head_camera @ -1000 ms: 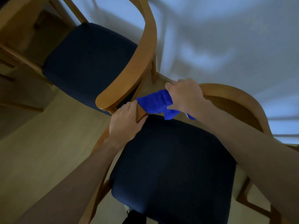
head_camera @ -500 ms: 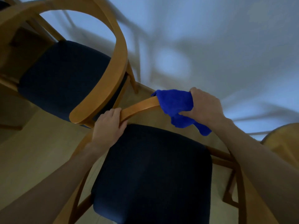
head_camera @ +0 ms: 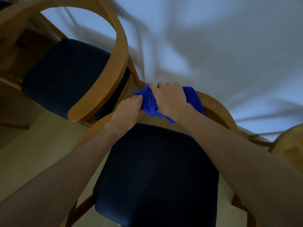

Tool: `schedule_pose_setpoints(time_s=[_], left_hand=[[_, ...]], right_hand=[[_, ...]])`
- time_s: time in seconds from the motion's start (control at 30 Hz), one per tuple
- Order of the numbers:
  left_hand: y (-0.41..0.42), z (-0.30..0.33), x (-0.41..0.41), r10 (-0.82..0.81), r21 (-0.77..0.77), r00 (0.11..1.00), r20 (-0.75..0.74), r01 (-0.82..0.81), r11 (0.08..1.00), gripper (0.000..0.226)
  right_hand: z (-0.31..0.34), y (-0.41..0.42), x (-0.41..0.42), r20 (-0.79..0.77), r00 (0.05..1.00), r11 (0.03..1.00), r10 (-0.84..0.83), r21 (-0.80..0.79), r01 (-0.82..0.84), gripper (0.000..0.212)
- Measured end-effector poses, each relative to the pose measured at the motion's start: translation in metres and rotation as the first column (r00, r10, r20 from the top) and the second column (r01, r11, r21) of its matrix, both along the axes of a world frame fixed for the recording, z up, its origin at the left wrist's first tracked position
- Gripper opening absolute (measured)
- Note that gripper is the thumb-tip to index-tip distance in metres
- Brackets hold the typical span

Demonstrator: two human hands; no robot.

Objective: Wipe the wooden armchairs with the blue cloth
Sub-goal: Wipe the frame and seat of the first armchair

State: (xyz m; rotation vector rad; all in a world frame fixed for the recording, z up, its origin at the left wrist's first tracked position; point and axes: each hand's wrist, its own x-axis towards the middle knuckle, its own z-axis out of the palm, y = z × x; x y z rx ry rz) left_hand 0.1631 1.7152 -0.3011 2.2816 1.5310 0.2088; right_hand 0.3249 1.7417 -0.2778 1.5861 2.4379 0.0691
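Observation:
The near wooden armchair (head_camera: pixel 218 110) has a curved back rail and a dark navy seat (head_camera: pixel 157 174) right below me. The blue cloth (head_camera: pixel 193 99) is bunched over the top of that rail. My right hand (head_camera: pixel 170 99) presses down on the cloth and grips it. My left hand (head_camera: pixel 129 108) holds the rail just left of the cloth, with its fingertips touching the cloth's left edge. A second armchair (head_camera: pixel 114 69) with the same dark seat stands at the upper left.
A white wall (head_camera: pixel 213 38) rises just behind both chairs. Part of a round wooden piece (head_camera: pixel 290 148) shows at the right edge. Light wooden floor (head_camera: pixel 32 145) lies to the left of the near chair.
My right hand has slid the cloth left along the rail until it meets my left hand. My left hand has moved up the rail toward the cloth. The view has shifted slightly.

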Motion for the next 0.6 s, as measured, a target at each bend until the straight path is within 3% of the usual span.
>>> schedule_pose_setpoints(time_s=[0.1, 0.2, 0.33, 0.47, 0.6], left_hand=[[-0.001, 0.000, -0.001, 0.007, -0.012, 1.000, -0.009, -0.007, 1.000, 0.018], [0.000, -0.002, -0.002, 0.002, -0.002, 0.999, -0.040, -0.002, 1.000, 0.025], [0.003, -0.002, -0.002, -0.009, -0.020, 0.999, -0.045, 0.009, 1.000, 0.022], [0.002, 0.000, 0.002, 0.015, -0.030, 0.999, -0.031, -0.016, 0.999, 0.017], [-0.001, 0.001, 0.008, 0.051, -0.037, 0.999, -0.020, -0.051, 0.998, 0.015]], right_hand=[[-0.001, -0.003, 0.026, -0.035, 0.999, 0.999, 0.014, 0.034, -0.013, 0.062], [0.002, -0.014, 0.063, -0.166, 0.980, 0.994, -0.107, 0.018, 0.112, 0.065], [-0.004, -0.045, 0.129, -0.391, 0.820, 0.907, -0.419, -0.142, 0.396, 0.058], [-0.027, -0.091, 0.177, -0.450, 0.642, 0.780, -0.621, -0.277, 0.560, 0.059], [-0.029, -0.088, 0.177, -0.460, 0.634, 0.781, -0.622, -0.309, 0.542, 0.058]])
